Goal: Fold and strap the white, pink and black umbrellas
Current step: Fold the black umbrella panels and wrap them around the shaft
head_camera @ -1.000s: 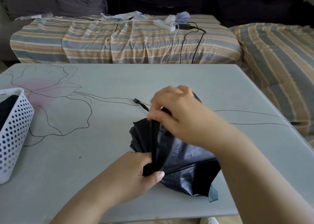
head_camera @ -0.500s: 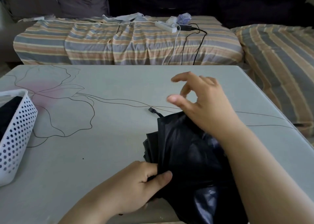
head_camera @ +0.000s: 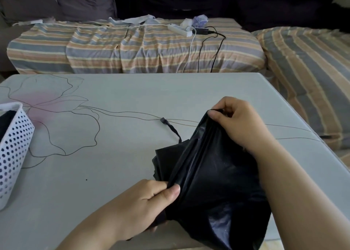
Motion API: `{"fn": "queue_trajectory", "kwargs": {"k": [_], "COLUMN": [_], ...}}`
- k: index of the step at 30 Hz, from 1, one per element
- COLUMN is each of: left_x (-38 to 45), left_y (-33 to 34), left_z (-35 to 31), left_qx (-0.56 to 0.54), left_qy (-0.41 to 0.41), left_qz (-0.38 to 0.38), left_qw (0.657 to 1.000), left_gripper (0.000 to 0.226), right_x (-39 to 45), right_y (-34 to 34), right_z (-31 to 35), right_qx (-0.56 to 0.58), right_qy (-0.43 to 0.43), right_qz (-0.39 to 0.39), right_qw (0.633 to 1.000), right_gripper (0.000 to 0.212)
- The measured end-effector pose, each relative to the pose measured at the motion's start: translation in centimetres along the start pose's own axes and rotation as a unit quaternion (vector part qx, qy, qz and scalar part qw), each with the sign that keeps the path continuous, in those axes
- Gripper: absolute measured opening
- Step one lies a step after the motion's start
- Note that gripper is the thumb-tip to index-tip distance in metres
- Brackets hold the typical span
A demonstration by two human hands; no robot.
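Right hand (head_camera: 240, 124) now pinching black umbrella (head_camera: 212, 174) edge, left hand (head_camera: 144, 206) gripping folds near table (head_camera: 117, 174) edge

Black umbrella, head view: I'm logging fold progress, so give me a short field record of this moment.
umbrella: black umbrella, canopy loose, partly gathered on table
strap: strap lies loose on table, unfastened
left hand: left hand grips the near folds
right hand: right hand pinches the far canopy edge
basket: white perforated basket at left edge, something dark inside
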State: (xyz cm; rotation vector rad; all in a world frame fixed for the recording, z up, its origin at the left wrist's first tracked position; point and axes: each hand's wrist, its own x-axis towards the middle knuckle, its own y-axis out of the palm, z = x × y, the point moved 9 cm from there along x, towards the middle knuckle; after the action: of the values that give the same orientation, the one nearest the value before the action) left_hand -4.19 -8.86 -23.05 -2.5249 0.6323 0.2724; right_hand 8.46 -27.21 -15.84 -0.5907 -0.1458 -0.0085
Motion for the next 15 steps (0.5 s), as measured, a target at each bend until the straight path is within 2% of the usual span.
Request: {"fn": "queue_trajectory", "kwargs": {"k": [2, 3, 4, 5, 6, 8, 9, 11, 13, 15], "left_x": [0.2, 0.3, 0.3, 0.4, 0.4, 0.5, 0.5, 0.5, 0.7, 0.3], "left_y": [-0.2, -0.1, -0.2, -0.4, -0.8, -1.5, -1.9, -2.5, -2.6, -2.7], "left_z": [0.4, 0.4, 0.4, 0.3, 0.0, -0.3, -0.1, -0.1, -0.1, -0.5], "left_qx": [-0.010, -0.023, -0.043, -0.077, -0.104, -0.116, -0.108, -0.110, -0.097, -0.082], "left_qy": [0.012, 0.017, 0.017, 0.015, 0.006, 0.002, 0.002, -0.006, -0.010, -0.016], "left_qz": [-0.004, -0.006, -0.018, -0.038, -0.057, -0.090, -0.108, -0.126, -0.131, -0.144], "left_qw": [1.000, 1.000, 0.999, 0.996, 0.993, 0.989, 0.988, 0.986, 0.987, 0.986], "left_gripper": [0.080, 0.079, 0.066, 0.040, 0.027, 0.051, 0.058, 0.064, 0.069, 0.074], "right_x": [0.0, 0.0, 0.0, -0.1, -0.6, -2.3, -3.2, -4.9, -6.3, -6.8], "right_y": [-0.2, -0.3, -0.6, -1.3, -2.1, -3.0, -2.3, 1.9, 6.3, 8.5], "right_z": [0.8, 1.1, 1.4, 2.1, 3.3, 6.0, 7.2, 8.4, 7.7, 7.0], "right_qx": [-0.075, -0.095, -0.099, -0.094, -0.084, -0.059, -0.057, -0.094, -0.181, -0.263], "right_qy": [-0.031, -0.042, -0.048, -0.056, -0.073, -0.142, -0.181, -0.235, -0.266, -0.277], "right_qz": [-0.031, -0.031, -0.031, -0.044, -0.073, -0.131, -0.115, 0.020, 0.151, 0.208], "right_qw": [0.996, 0.994, 0.993, 0.993, 0.991, 0.979, 0.975, 0.967, 0.935, 0.900], "right_gripper": [0.009, 0.016, 0.028, 0.039, 0.041, 0.023, 0.013, 0.012, 0.024, 0.040]}}
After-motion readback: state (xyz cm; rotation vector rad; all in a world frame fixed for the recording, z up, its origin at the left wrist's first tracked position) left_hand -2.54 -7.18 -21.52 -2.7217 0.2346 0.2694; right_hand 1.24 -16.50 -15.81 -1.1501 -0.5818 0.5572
